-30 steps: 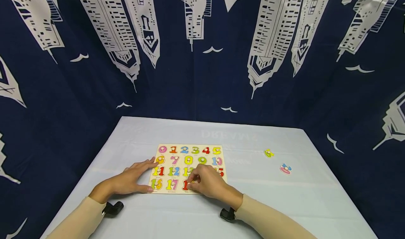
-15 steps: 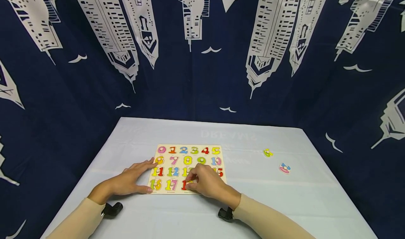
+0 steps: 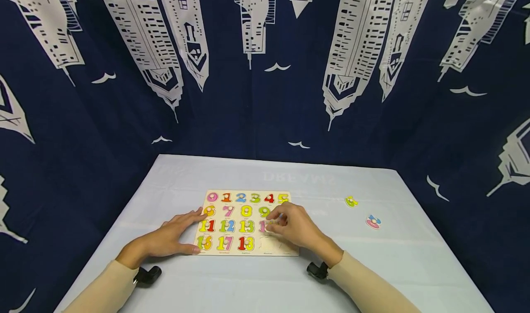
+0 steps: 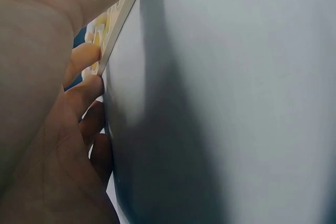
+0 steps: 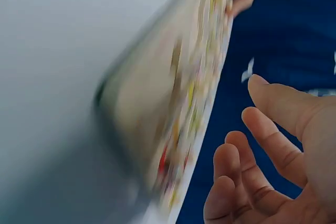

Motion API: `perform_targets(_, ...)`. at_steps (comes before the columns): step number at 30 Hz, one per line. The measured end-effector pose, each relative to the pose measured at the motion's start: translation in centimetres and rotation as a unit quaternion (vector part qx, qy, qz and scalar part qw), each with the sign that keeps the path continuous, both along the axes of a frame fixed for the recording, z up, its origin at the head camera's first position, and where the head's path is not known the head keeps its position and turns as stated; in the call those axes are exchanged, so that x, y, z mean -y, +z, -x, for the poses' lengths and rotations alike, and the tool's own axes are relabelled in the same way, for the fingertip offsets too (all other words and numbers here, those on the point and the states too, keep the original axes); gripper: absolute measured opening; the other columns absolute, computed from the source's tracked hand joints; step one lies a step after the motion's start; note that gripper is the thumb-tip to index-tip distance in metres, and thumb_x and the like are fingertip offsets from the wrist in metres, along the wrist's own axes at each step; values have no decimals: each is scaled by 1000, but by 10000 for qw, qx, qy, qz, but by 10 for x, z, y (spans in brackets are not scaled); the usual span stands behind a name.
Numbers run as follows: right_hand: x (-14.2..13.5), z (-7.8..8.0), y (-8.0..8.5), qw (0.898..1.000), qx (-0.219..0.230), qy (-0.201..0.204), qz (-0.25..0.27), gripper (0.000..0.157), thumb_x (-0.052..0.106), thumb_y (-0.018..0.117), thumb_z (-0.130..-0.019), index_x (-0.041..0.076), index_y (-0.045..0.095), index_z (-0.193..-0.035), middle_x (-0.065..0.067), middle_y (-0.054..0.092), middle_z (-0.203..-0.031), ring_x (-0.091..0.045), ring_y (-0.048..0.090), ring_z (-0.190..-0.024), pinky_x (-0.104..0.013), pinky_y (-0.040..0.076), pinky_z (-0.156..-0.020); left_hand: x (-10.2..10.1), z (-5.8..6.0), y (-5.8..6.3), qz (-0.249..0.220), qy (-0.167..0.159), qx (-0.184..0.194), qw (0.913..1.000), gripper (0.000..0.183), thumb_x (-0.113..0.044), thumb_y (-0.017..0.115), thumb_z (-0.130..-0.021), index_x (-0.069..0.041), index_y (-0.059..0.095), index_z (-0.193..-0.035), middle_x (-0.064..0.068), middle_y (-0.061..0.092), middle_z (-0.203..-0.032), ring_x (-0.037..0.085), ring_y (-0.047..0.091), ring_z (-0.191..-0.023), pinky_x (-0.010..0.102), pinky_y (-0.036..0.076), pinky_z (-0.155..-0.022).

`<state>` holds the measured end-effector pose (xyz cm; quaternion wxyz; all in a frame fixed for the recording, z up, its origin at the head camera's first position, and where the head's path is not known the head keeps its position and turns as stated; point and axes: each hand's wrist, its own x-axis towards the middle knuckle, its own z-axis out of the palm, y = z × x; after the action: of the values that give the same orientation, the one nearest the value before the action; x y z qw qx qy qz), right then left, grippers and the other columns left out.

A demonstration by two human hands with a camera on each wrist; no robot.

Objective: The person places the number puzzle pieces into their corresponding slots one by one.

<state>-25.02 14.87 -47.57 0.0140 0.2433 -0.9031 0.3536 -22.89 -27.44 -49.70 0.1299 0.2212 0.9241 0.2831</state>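
Observation:
A wooden number puzzle board (image 3: 271, 246) lies flat on the white table, filled with colourful knobbed number pieces except for bare slots at its lower right. My left hand (image 3: 175, 232) rests along the board's left edge, thumb and fingers spread apart. Above the right part of the board hovers my right hand (image 3: 296, 223), partly covering the third row. Its thumb and fingers are apart with nothing between them in the right wrist view, where the board (image 5: 136, 93) is blurred. The red and yellow 18 piece (image 3: 246, 244) sits in the bottom row.
Two loose knobbed pieces lie on the table to the right of the board: a yellow-green one (image 3: 351, 201) and a pink and blue one (image 3: 373, 222). A dark blue cloth (image 3: 252, 119) with white building prints hangs behind the table (image 3: 232, 285).
My right hand has let go of the 18 piece and moved up and right over the board, uncovering the 18 and 13. My left hand stays at the board's edge.

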Motion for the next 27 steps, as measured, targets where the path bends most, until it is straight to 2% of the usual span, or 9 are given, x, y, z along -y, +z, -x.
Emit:
perform_targets(8, -77, 27, 2, 9947, -319, -977, -77, 22, 17, 97, -98, 13, 90, -118, -4, 86, -116, -16, 72, -93, -25, 55, -75, 0, -1, 0, -12, 42, 34, 10000, 100, -56, 94, -95, -24, 48, -178, 16, 30, -194, 54, 31, -176, 91, 26, -130)
perform_targets(14, -139, 44, -1, 9869, -382, -1547, -239, 25, 19, 93, -102, 9, 88, -124, -12, 85, -121, -23, 75, -99, -26, 56, -76, -1, -1, 1, -7, 65, 66, 10000, 101, -56, 94, -95, -23, 47, -178, 16, 30, -194, 54, 30, -176, 90, 25, -131)
perform_targets(22, -206, 60, -8, 9772, 81, -2064, -480, 37, 27, 89, -107, 4, 83, -135, -25, 80, -130, -33, 80, -108, -36, 62, -83, 0, -1, 1, -18, 85, 116, 9999, 100, -55, 94, -95, -24, 48, -177, 17, 29, -194, 54, 29, -176, 91, 24, -131)
perform_targets(27, -228, 68, -14, 9744, 478, -2132, -523, 36, 24, 89, -105, 3, 83, -135, -21, 85, -126, -24, 79, -99, -30, 59, -82, 0, 0, 0, -8, 68, 84, 9999, 100, -56, 94, -95, -25, 48, -178, 17, 29, -194, 54, 29, -176, 90, 25, -131)
